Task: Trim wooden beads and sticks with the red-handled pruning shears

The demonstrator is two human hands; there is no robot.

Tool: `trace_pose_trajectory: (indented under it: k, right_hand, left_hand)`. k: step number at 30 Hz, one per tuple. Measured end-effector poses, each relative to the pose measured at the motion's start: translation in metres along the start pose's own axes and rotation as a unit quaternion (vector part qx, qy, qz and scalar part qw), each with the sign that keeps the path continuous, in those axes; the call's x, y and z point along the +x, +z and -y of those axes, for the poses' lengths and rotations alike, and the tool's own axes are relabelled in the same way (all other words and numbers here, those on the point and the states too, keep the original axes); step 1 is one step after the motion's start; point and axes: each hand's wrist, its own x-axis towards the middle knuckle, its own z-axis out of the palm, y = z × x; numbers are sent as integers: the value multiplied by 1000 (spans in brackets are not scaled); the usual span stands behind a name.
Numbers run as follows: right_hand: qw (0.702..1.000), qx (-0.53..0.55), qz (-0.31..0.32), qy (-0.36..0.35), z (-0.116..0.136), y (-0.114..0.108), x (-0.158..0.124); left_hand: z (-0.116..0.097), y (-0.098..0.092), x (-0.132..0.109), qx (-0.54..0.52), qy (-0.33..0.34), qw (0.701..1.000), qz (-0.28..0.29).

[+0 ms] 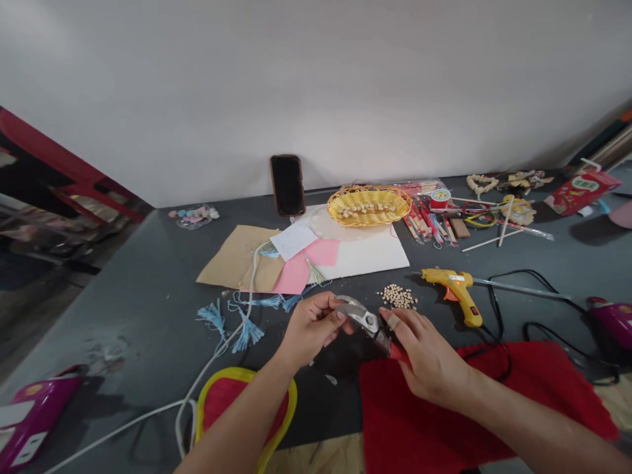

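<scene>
My right hand [428, 357] is wrapped around the red handle of a pair of pruning shears [366, 320], whose silver blades point left over the dark table. My left hand [311, 329] is closed in a pinch at the tip of the blades; whatever lies between its fingers is too small to make out. Just beyond the shears sits a little heap of small beige pieces [397, 296]. A yellow glue gun [457, 287] with a clear glue stick in its back lies to the right of the heap.
Beyond my hands are a yellow woven basket [369, 209] of small pieces, a phone [288, 185] against the wall, and brown paper [239, 257]. Blue tassels [247, 334] and a white cable [227, 343] lie left. Red cloth [538, 395] and a black cord [500, 313] lie right.
</scene>
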Motion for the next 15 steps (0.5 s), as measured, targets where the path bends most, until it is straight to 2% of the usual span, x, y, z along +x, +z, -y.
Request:
trace_pose_trajectory:
  k: [9, 15]
  right_hand:
    - [999, 52, 12, -9, -3, -4, 0]
    - [1000, 0, -3, 3, -6, -6, 3]
  left_hand:
    - [1, -1, -3, 12, 16, 1000, -3]
    - [-1, -1, -2, 47, 34, 998, 1]
